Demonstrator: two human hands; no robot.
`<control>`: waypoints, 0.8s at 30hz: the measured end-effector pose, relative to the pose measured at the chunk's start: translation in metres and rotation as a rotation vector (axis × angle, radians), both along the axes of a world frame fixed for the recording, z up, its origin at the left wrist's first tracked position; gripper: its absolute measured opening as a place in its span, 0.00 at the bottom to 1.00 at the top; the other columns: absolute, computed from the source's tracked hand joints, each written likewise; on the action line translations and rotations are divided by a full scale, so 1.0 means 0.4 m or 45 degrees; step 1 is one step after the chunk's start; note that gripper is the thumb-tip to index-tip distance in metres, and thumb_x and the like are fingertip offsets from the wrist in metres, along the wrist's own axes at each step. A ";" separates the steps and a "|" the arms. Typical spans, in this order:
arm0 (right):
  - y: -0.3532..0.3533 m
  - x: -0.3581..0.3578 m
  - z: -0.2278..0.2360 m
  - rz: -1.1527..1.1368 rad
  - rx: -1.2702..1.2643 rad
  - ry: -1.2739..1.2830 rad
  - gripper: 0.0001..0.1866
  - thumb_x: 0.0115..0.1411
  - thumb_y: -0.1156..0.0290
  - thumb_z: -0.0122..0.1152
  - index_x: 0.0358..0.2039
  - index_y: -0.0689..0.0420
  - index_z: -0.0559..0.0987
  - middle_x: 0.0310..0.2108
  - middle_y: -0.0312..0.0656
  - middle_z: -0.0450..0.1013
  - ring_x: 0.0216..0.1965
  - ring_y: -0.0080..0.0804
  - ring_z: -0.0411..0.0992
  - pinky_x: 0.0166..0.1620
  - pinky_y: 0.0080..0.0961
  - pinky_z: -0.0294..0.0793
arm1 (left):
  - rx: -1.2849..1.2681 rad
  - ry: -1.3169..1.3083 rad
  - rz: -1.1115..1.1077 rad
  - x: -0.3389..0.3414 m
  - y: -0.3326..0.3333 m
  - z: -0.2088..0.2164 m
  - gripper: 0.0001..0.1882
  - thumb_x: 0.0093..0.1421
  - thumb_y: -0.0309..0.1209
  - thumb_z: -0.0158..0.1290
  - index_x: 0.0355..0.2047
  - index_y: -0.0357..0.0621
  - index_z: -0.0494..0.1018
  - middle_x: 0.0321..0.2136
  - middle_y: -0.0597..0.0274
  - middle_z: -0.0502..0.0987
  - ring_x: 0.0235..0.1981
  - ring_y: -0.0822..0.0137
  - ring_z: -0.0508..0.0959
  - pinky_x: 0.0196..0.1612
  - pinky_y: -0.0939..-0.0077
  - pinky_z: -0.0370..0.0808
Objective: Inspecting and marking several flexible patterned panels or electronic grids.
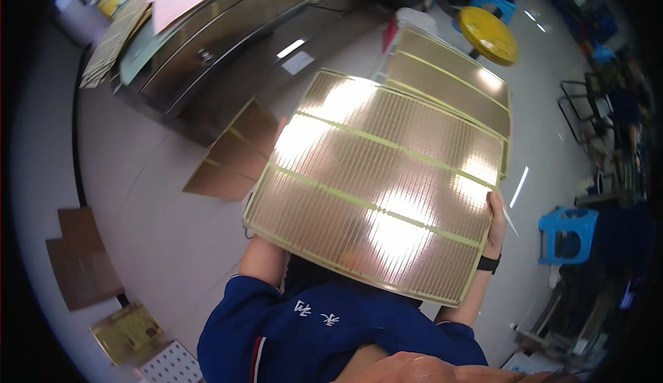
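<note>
Both my hands hold a large, shiny copper-coloured circuit board panel [387,148] with fine stripes and yellow-green borders, tilted in front of my body. My right hand [496,218] grips its right edge, fingers mostly behind it. At the left edge, a bit of my left hand [282,127] shows; the rest, with most of the forearm, is hidden behind the panel. A thin, pointed white thing [510,215] sticks out beside my right hand. Just beyond the held panel lies a similar striped panel [449,72], partly covered by it.
A brown panel [238,151] stands low at the left. A metal bench [186,58] with pink sheets on top runs along the far left. Blue stool [568,234] at right, yellow round stool [487,35] farther off. Flat brown boards [84,259] lie on the left floor.
</note>
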State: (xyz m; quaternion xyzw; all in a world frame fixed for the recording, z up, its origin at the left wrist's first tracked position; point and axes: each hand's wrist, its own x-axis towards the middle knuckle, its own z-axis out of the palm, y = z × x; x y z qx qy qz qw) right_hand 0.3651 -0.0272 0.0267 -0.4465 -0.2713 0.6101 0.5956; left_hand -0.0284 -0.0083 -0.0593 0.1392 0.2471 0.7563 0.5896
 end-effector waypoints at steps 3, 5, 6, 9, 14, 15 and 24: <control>0.028 -0.061 0.024 0.199 0.130 0.026 0.18 0.63 0.70 0.45 0.50 0.67 0.66 0.44 0.48 0.70 0.41 0.31 0.72 0.43 0.23 0.75 | 0.047 0.289 -0.131 -0.020 -0.109 -0.136 0.19 0.63 0.35 0.45 0.53 0.41 0.64 0.45 0.57 0.72 0.45 0.65 0.73 0.47 0.72 0.74; 0.053 -0.130 0.014 0.249 0.137 0.047 0.19 0.63 0.71 0.46 0.52 0.68 0.65 0.45 0.48 0.70 0.44 0.31 0.70 0.47 0.24 0.72 | -0.041 -0.050 -0.175 -0.002 -0.182 -0.185 0.18 0.63 0.37 0.45 0.48 0.39 0.68 0.42 0.55 0.74 0.41 0.63 0.75 0.45 0.69 0.75; 0.067 -0.160 -0.009 0.239 0.134 -0.036 0.20 0.62 0.71 0.47 0.52 0.68 0.64 0.45 0.48 0.70 0.45 0.31 0.70 0.48 0.24 0.70 | -0.093 -0.781 -0.310 0.008 -0.211 -0.185 0.18 0.63 0.38 0.44 0.46 0.38 0.69 0.41 0.55 0.75 0.41 0.61 0.76 0.47 0.66 0.75; 0.080 -0.301 -0.027 0.247 0.143 -0.125 0.20 0.61 0.73 0.50 0.53 0.68 0.64 0.47 0.45 0.69 0.47 0.30 0.68 0.49 0.23 0.67 | -0.300 -0.691 -0.118 0.030 -0.308 -0.186 0.21 0.65 0.41 0.39 0.47 0.35 0.68 0.43 0.50 0.74 0.46 0.57 0.74 0.53 0.62 0.70; 0.036 -0.474 -0.103 0.597 0.076 -0.248 0.17 0.63 0.72 0.48 0.51 0.63 0.65 0.43 0.41 0.68 0.41 0.26 0.70 0.44 0.21 0.72 | -0.467 -0.691 -0.031 -0.007 -0.412 -0.243 0.18 0.65 0.36 0.40 0.48 0.35 0.66 0.46 0.52 0.73 0.47 0.57 0.73 0.53 0.64 0.70; 0.022 -0.513 -0.108 0.650 0.029 -0.212 0.19 0.63 0.71 0.48 0.53 0.64 0.64 0.47 0.44 0.68 0.45 0.29 0.70 0.46 0.25 0.73 | -0.473 -0.634 -0.095 -0.026 -0.432 -0.294 0.17 0.65 0.35 0.41 0.49 0.37 0.65 0.47 0.54 0.72 0.48 0.58 0.73 0.52 0.64 0.70; 0.034 -0.439 -0.065 0.790 -0.116 -0.110 0.17 0.67 0.66 0.40 0.51 0.63 0.65 0.46 0.54 0.71 0.42 0.36 0.74 0.42 0.26 0.77 | -0.442 -0.400 0.153 -0.315 -0.470 -0.620 0.09 0.55 0.23 0.43 0.35 0.37 0.70 0.32 0.56 0.76 0.32 0.61 0.77 0.40 0.68 0.76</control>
